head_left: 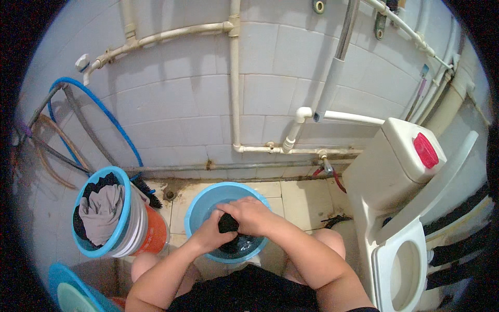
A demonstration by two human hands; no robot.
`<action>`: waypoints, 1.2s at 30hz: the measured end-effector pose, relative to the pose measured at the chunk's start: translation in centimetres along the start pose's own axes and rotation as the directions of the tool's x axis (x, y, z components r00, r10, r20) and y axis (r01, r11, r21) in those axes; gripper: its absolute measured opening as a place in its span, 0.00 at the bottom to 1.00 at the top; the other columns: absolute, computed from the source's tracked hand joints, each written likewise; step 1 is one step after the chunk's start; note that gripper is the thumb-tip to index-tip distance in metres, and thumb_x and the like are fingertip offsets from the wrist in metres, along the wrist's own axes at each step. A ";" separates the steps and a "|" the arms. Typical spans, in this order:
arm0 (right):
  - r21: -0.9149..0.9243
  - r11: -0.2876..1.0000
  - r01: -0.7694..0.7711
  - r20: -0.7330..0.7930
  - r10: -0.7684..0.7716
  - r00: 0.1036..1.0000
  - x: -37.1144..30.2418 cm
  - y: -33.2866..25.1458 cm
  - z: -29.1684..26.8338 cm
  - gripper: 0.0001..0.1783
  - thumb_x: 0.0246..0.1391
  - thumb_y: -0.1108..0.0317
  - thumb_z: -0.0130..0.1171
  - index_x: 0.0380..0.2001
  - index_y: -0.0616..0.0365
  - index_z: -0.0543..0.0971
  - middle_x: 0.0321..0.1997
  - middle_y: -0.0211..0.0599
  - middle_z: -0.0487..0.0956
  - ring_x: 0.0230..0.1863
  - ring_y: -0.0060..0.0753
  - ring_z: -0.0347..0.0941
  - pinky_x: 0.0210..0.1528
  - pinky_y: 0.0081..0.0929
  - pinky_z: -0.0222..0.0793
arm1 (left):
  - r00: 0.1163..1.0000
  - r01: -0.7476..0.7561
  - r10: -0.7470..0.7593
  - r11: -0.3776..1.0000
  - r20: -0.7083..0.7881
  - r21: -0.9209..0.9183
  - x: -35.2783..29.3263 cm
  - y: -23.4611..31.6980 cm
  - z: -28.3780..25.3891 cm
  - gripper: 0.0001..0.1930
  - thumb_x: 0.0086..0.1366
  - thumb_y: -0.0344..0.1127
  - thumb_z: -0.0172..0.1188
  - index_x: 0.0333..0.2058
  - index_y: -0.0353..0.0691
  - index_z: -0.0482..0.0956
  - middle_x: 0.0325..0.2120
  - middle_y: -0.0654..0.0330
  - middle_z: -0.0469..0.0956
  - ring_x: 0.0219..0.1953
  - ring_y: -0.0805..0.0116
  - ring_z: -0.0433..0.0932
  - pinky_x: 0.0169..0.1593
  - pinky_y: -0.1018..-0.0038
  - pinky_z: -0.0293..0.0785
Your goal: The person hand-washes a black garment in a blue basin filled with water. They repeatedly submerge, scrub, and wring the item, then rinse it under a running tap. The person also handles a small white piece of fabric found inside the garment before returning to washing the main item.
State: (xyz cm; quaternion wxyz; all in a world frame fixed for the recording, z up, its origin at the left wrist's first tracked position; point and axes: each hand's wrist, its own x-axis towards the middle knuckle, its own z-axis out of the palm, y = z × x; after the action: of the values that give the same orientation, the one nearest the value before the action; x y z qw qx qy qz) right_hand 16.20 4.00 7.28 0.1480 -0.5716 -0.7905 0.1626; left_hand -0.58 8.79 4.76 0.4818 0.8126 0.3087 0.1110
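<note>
A round blue basin (pixel 195 200) stands on the tiled floor between my knees, with water in its bottom. Over it, both hands are closed around a bunched black cloth (pixel 227 223). My left hand (pixel 210 233) grips the cloth from the left side, thumb toward the basin's near part. My right hand (pixel 247 214) wraps it from the right, its fingers reaching across the top toward the left fingers. Much of the cloth is hidden by the hands. Below them the water looks dark; whether more cloth lies in it I cannot tell.
At left, a blue basin (pixel 80 244) of grey and black clothes (pixel 104 205) sits atop a white-and-orange bucket (pixel 154 234). More basins (pixel 67 275) stand lower left. A white toilet (pixel 382 270) with a raised lid is at right. Pipes (pixel 235 93) and a blue hose (pixel 112 117) line the wall.
</note>
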 end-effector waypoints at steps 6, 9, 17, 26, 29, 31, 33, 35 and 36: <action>-0.026 0.985 -0.173 -0.051 0.171 0.984 -0.3 -0.8 -1.0 0.28 0.31 0.70 0.61 0.43 0.48 0.71 0.36 0.39 0.76 0.43 0.43 0.71 0.40 0.40 0.68 | 0.988 0.134 -0.141 0.984 -0.057 -0.119 0.5 0.9 0.3 0.33 0.46 0.40 0.67 0.44 0.38 0.56 0.39 0.49 0.70 0.42 0.60 0.71 0.47 0.69 0.66; -0.046 0.986 -0.159 -0.067 0.156 0.986 0.0 -0.4 -0.4 0.26 0.32 0.70 0.61 0.41 0.49 0.71 0.36 0.38 0.76 0.43 0.43 0.71 0.41 0.39 0.69 | 0.993 0.060 -0.068 0.994 -0.099 -0.086 0.6 -0.2 0.8 0.33 0.45 0.40 0.67 0.44 0.38 0.56 0.38 0.49 0.70 0.43 0.60 0.71 0.48 0.69 0.66; -0.103 0.987 -0.122 -0.104 0.111 0.988 -0.1 0.0 -0.2 0.23 0.31 0.71 0.58 0.39 0.54 0.72 0.36 0.37 0.76 0.41 0.43 0.71 0.40 0.38 0.69 | 0.998 0.061 -0.061 0.998 0.000 0.005 1.2 -2.5 1.4 0.35 0.45 0.45 0.67 0.49 0.40 0.59 0.45 0.48 0.70 0.47 0.55 0.71 0.50 0.66 0.66; -0.094 0.986 -0.140 -0.124 0.128 0.984 -0.4 -0.1 -1.0 0.18 0.28 0.71 0.59 0.31 0.58 0.73 0.32 0.41 0.76 0.39 0.46 0.72 0.39 0.40 0.69 | 0.990 -0.125 0.115 0.984 0.080 0.128 2.3 -3.7 1.3 0.29 0.48 0.42 0.66 0.48 0.44 0.67 0.42 0.57 0.74 0.46 0.59 0.72 0.49 0.69 0.65; -0.086 0.989 -0.124 -0.112 0.115 0.987 -0.4 0.1 -0.9 0.17 0.29 0.71 0.59 0.30 0.59 0.73 0.32 0.42 0.76 0.38 0.46 0.72 0.39 0.40 0.69 | 0.986 0.017 0.001 0.994 0.166 -0.106 1.9 -1.6 0.7 0.24 0.50 0.37 0.64 0.46 0.42 0.69 0.41 0.60 0.74 0.45 0.66 0.72 0.49 0.71 0.65; -0.084 0.988 -0.126 -0.091 0.118 0.989 -0.3 0.2 -0.8 0.17 0.29 0.71 0.58 0.31 0.57 0.73 0.33 0.41 0.76 0.39 0.46 0.72 0.38 0.40 0.69 | 0.988 0.011 0.028 0.967 0.151 -0.253 1.9 -2.9 1.3 0.21 0.51 0.33 0.62 0.45 0.41 0.70 0.40 0.62 0.74 0.44 0.71 0.71 0.49 0.73 0.65; -0.092 0.985 -0.148 -0.060 0.143 0.988 -0.3 0.4 -0.9 0.18 0.31 0.71 0.57 0.33 0.54 0.73 0.34 0.38 0.76 0.40 0.45 0.72 0.37 0.39 0.70 | 0.992 -0.028 0.078 0.905 0.102 -0.424 2.2 -3.7 1.8 0.21 0.51 0.31 0.62 0.45 0.39 0.70 0.39 0.63 0.74 0.42 0.72 0.71 0.48 0.73 0.65; -0.087 0.981 -0.175 -0.077 0.168 0.983 -0.2 0.5 -1.0 0.19 0.31 0.71 0.57 0.34 0.54 0.73 0.34 0.38 0.76 0.40 0.44 0.72 0.37 0.40 0.69 | 0.996 -0.053 0.083 0.865 0.039 -0.499 2.2 -3.4 2.0 0.21 0.50 0.29 0.61 0.45 0.38 0.70 0.37 0.63 0.74 0.41 0.73 0.71 0.47 0.74 0.66; -0.083 0.978 -0.190 -0.086 0.183 0.979 -0.2 0.6 -1.0 0.19 0.31 0.71 0.57 0.34 0.53 0.73 0.34 0.38 0.76 0.40 0.44 0.72 0.37 0.40 0.69 | 0.998 -0.056 0.066 0.868 0.003 -0.494 2.0 -2.6 1.8 0.21 0.50 0.28 0.60 0.45 0.38 0.70 0.37 0.64 0.74 0.41 0.73 0.71 0.47 0.74 0.66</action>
State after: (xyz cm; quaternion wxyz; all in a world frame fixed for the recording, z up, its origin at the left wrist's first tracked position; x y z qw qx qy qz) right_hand 17.19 4.06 7.93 0.1368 -0.6552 -0.7336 0.1175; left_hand 0.82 9.66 1.37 0.6725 0.6731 0.2394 0.1930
